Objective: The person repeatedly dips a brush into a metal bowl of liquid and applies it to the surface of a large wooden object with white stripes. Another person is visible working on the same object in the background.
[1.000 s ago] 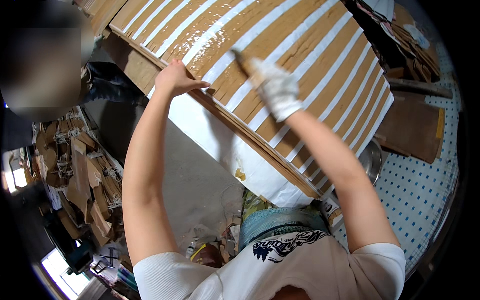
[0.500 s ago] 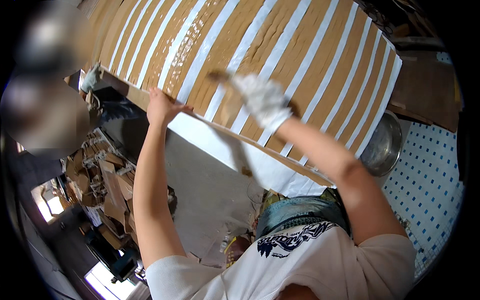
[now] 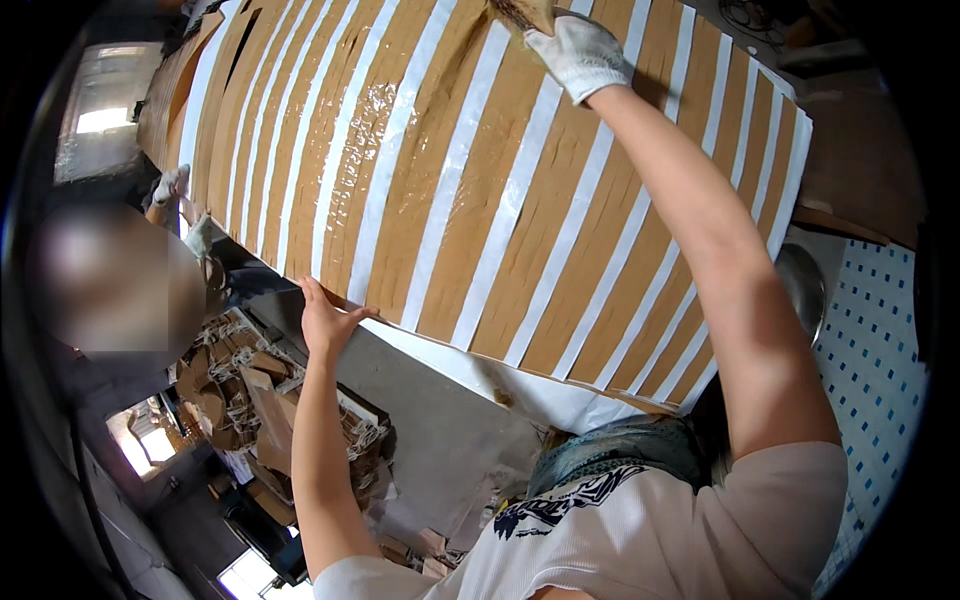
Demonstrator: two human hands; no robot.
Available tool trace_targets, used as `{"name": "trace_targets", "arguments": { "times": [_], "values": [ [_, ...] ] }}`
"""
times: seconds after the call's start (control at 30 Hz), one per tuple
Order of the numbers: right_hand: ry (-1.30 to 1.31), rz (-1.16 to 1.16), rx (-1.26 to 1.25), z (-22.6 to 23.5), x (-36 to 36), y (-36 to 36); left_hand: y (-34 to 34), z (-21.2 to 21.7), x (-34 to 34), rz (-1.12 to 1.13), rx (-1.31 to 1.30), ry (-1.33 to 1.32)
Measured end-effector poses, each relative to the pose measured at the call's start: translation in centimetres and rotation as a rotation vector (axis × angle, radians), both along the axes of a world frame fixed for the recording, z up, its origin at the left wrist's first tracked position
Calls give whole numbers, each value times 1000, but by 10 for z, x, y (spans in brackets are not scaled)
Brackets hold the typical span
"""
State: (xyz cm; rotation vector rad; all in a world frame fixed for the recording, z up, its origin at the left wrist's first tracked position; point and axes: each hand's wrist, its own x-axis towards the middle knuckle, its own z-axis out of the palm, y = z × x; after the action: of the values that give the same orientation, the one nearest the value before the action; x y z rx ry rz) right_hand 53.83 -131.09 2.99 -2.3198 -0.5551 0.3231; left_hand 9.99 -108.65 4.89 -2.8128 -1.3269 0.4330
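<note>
Gripped a brush (image 3: 518, 15) in the gloved right hand (image 3: 580, 55), with thumb and fingers closed around it, near the top of the view. Held it over a striped panel (image 3: 478, 200) of brown strips and white bands, spread out broadly in front. Could not tell touching from hovering at the bristles. Reached over the panel's right part with the bare right forearm. Laid the bare left hand (image 3: 328, 322) at the panel's near edge, fingers together and thumb spread away along the edge. Could not tell a light pinch there from plain resting. Saw a wet-looking shine left of the panel's middle and white sheeting (image 3: 560, 400) below its near edge. Noted a metal basin (image 3: 808, 290) beside the right edge, a blue-dotted white surface (image 3: 875, 300) past it, a co-worker's gloved hand (image 3: 172, 184) near the left end, and heaped cardboard pieces (image 3: 265, 390) at lower left.
</note>
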Motion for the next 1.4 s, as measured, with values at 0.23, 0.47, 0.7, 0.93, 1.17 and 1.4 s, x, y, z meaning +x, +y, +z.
{"name": "trace_targets", "arguments": {
  "times": [0.23, 0.47, 0.7, 0.93, 1.17, 1.4],
  "values": [
    [387, 555, 342, -8, -115, 58, 2, 4, 17, 35, -107, -43],
    [-443, -125, 204, -43, 115, 6, -4, 4, 20, 25, -11, 47],
    [24, 305, 27, 8, 71, 23, 5, 1, -1, 87, -74, 3],
    [-266, 109, -48, -29, 158, 5, -2, 7, 2, 0, -81, -72],
    [-249, -69, -70, 18, 221, -15, -1, 4, 15, 37, -80, -65],
    [-362, 128, -18, -55, 224, -12, -1, 3, 10, -3, -105, -179]
  ]
}}
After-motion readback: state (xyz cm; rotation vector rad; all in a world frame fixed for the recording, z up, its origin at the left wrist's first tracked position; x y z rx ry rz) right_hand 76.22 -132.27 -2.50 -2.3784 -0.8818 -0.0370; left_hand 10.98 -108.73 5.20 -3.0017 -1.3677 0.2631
